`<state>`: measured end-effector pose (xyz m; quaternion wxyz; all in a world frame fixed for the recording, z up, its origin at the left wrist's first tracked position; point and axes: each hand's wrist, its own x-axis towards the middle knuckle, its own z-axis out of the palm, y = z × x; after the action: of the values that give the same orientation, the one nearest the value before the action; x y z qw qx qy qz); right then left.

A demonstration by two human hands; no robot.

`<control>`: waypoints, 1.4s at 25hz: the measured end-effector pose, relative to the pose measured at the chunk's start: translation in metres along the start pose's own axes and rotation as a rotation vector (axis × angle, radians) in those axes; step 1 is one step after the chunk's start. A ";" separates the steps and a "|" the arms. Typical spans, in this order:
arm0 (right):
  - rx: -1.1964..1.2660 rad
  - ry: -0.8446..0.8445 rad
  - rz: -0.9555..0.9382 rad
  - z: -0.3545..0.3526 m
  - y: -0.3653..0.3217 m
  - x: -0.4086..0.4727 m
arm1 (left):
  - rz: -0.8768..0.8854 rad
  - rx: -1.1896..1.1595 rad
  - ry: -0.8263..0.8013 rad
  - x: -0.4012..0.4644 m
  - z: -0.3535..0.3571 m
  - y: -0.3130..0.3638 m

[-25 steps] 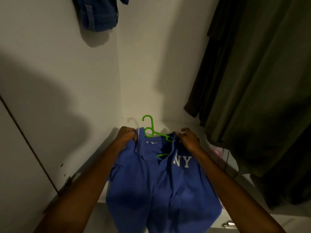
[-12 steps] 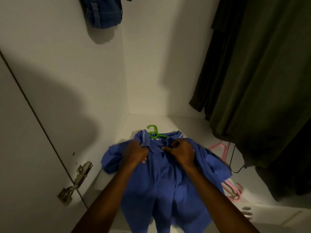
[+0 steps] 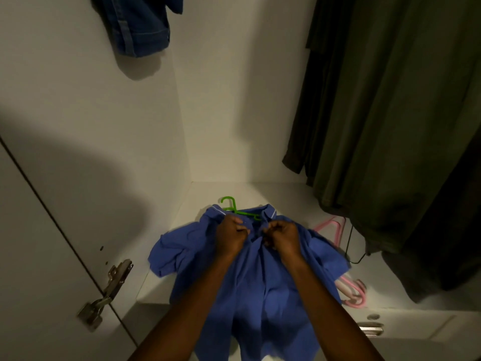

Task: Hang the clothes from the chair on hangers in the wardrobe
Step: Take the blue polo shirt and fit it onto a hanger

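A blue polo shirt [image 3: 263, 290] lies spread on the white wardrobe shelf [image 3: 286, 196], its lower part hanging over the front edge. A green hanger [image 3: 235, 208] is inside it, its hook sticking out past the collar. My left hand [image 3: 231, 237] pinches the left side of the shirt's placket just below the collar. My right hand [image 3: 282, 237] pinches the right side of the placket, close beside the left. Both hands have curled fingers on the fabric.
Pink hangers [image 3: 348, 287] lie on the shelf to the right, partly under the shirt. Dark green garments [image 3: 390, 126] hang at the right. A denim garment [image 3: 138, 24] hangs top left. A door hinge [image 3: 106, 290] sits at the lower left. A drawer handle [image 3: 369, 329] is below the shelf.
The shirt has been laid down flat on the shelf with the hanger inside. Both hands moved from the shoulders in to the collar opening, close together.
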<state>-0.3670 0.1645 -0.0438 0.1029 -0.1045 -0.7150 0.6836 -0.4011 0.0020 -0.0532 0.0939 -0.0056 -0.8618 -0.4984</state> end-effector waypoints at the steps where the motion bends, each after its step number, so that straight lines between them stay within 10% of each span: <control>1: 0.023 -0.011 0.006 -0.001 -0.001 0.000 | 0.034 0.090 0.031 -0.001 0.005 0.000; 11: 0.111 -0.105 0.019 -0.007 0.004 0.003 | 0.207 -0.028 0.202 -0.022 0.013 -0.010; 24: -0.388 0.195 -0.272 0.032 0.009 -0.013 | 0.067 -0.403 0.052 -0.017 0.008 -0.018; 35: -0.179 0.175 -0.240 0.027 0.016 -0.013 | 0.027 -0.474 -0.007 -0.015 0.008 -0.019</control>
<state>-0.3618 0.1357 -0.0608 0.2357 -0.0862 -0.7687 0.5884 -0.3899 0.0009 -0.0759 0.0937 -0.0407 -0.7210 -0.6853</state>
